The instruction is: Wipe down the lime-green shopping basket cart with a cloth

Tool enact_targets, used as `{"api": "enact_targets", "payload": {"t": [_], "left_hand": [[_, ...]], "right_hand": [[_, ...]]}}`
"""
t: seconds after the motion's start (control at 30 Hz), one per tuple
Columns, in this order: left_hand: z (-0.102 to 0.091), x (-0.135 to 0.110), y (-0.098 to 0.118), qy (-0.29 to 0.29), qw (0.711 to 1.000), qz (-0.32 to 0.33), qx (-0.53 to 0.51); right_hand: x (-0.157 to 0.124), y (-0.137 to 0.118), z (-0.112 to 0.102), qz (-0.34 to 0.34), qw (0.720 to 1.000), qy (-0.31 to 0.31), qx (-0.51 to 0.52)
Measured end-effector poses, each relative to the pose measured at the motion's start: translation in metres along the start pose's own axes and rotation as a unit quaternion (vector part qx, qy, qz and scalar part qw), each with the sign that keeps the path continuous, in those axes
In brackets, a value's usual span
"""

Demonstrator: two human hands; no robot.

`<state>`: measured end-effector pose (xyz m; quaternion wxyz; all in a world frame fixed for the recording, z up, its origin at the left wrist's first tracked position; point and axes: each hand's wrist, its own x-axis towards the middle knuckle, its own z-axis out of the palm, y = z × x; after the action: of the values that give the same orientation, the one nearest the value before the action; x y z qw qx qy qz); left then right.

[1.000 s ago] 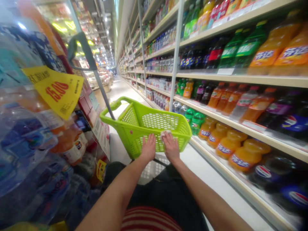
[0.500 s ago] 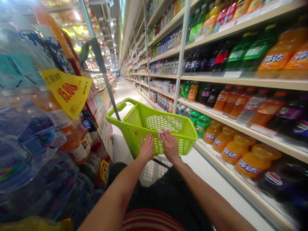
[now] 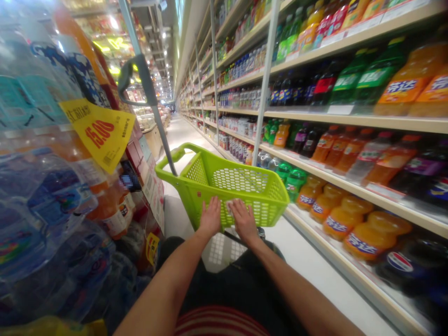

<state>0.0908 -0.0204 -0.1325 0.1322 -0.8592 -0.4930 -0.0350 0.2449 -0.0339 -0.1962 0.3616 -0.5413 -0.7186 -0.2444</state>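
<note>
Left hand (image 3: 210,217) lies flat against near side of green basket cart (image 3: 189,196); right hand (image 3: 245,220) holds white wad (image 3: 229,204) against same side. Gray handle (image 3: 150,86) tilts up. Drink shelves (image 3: 332,119) right; yellow price sign (image 3: 101,134), bottle packs (image 3: 45,200) left.

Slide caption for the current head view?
Beside drink shelves, the right hand holds a pale wad at a green basket, with the left hand alongside.

Green shopping basket (image 3: 191,193): moulded plastic, smooth, slight sheen, perforated walls. Pull handle (image 3: 150,81) looks like matt plastic, shaft (image 3: 163,137) smooth grey metal. White wipe (image 3: 229,206): soft, matt, paper or cloth, can't tell. Fanta bottles (image 3: 376,235) glossy clear plastic. Shelf edges (image 3: 350,118) wood-toned, posts (image 3: 265,84) metal-looking. Floor (image 3: 304,266) smooth.
</note>
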Motion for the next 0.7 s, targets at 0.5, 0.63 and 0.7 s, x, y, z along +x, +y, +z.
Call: {"api": "enact_targets", "payload": {"t": [0.5, 0.63, 0.7], "left_hand": [[0.002, -0.003, -0.014, -0.017, 1.0, -0.018, -0.003], [-0.003, -0.001, -0.022, 0.009, 0.999, -0.037, 0.001], [-0.006, -0.001, -0.028, 0.02, 0.999, -0.047, 0.005]], "right_hand": [[-0.013, -0.013, 0.015, -0.022, 0.997, -0.076, 0.014], [0.025, -0.022, 0.001, -0.014, 0.999, -0.026, 0.024], [0.044, -0.026, 0.001, -0.014, 0.999, -0.018, 0.03]]}}
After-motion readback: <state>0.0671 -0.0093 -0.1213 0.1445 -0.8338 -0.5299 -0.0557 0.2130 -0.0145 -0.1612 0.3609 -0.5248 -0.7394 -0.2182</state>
